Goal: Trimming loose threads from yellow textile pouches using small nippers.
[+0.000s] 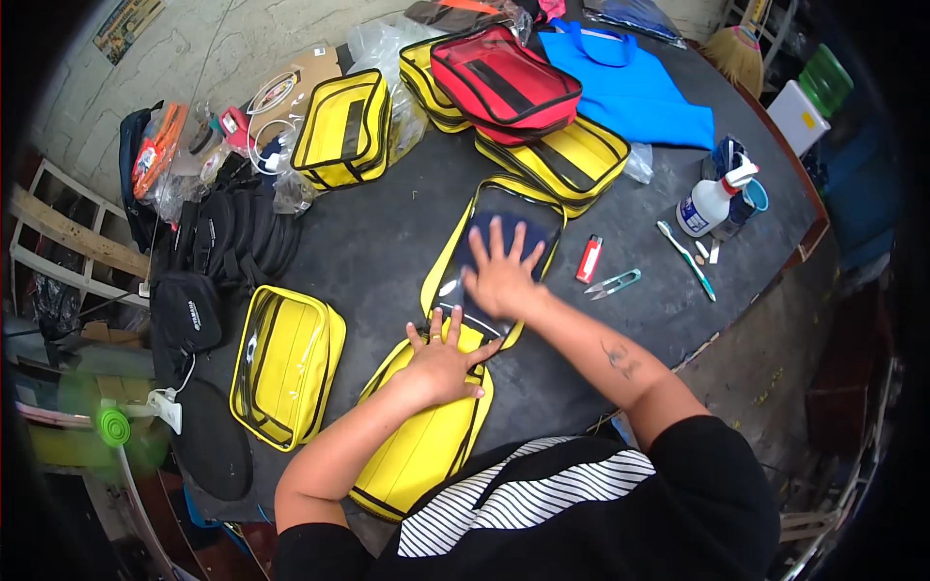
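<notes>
A yellow bag with black piping lies spread on the dark table, its yellow panel (417, 445) nearest my body and its clear plastic panel (523, 200) farther off. My left hand (441, 371) lies open, fingers spread, on the far end of the yellow panel, close to the clear part. On the clear plastic rests my right hand (504, 278), flat with its fingers apart. Around and under its fingers shows something dark blue; whether this is a cloth over or beneath the plastic, I cannot tell.
Yellow clear-topped bags stand at left (289, 373), far left (341, 131) and far middle (581, 165), with a red bag (509, 82) on top. To the right are a red lighter (589, 259), thread snips (615, 284), a toothbrush (688, 261) and a spray bottle (707, 206). Black bags (228, 232) crowd the left.
</notes>
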### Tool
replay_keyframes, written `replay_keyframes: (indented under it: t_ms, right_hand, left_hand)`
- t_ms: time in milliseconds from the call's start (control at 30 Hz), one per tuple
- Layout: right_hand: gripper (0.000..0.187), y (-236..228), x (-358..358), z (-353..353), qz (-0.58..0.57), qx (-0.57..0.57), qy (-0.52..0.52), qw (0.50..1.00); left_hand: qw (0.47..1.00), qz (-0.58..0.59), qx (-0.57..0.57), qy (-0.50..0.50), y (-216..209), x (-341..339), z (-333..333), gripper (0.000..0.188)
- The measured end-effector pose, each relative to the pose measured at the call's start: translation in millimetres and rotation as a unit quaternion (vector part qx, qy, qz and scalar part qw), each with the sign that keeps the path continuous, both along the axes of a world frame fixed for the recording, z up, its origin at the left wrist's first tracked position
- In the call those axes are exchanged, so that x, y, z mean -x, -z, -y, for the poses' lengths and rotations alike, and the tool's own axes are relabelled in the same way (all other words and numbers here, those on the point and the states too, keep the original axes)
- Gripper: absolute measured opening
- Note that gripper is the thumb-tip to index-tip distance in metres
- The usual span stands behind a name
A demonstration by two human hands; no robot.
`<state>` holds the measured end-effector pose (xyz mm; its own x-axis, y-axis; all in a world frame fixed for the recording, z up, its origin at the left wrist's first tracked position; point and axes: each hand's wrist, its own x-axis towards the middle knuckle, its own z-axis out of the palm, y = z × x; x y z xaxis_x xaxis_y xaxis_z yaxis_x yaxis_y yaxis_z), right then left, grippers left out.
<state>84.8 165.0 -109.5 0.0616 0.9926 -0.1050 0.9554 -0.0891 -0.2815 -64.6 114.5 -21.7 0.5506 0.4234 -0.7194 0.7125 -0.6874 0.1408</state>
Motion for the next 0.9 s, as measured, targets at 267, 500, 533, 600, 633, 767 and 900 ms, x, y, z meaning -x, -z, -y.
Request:
replay_keyframes:
  t_ms: [267, 500, 533, 600, 633, 767, 900]
  right_hand:
    - [0.078, -12, 20, 14, 0.011, 0.058, -0.058, 0.997]
    - [0.070, 5, -5, -42, 0.041, -0.079, 0.073, 0.993]
    - [0.073, 10, -1, -28, 0.063, -0.104, 0.035, 0.992]
    - [0.061, 14, 14, 8, 0.042, -0.119, -0.057, 0.990]
    - [0.054, 6, 15, 23, 0.005, -0.103, -0.099, 0.990]
    - [0.031, -38, -23, 52, -0.338, -0.157, -0.078, 0.925]
    - [0.041, -94, -72, 89, -0.367, -0.376, 0.006, 0.851]
  left_hand:
    - [1.000, 0.021, 0.012, -0.016, 4, 5, -1, 0.079]
    - [0.998, 0.052, 0.003, -0.026, -1, 1, -3, 0.079]
    - [0.996, 0.071, 0.009, -0.054, -4, -1, -1, 0.078]
    - [0.994, 0.072, -0.003, -0.084, 4, -9, 2, 0.077]
    - [0.991, 0.072, -0.011, -0.109, 11, -14, 4, 0.077]
    - [0.969, 0.128, -0.167, -0.130, 25, -46, 17, 0.079]
    - [0.894, 0.337, -0.275, -0.103, 47, -72, 21, 0.058]
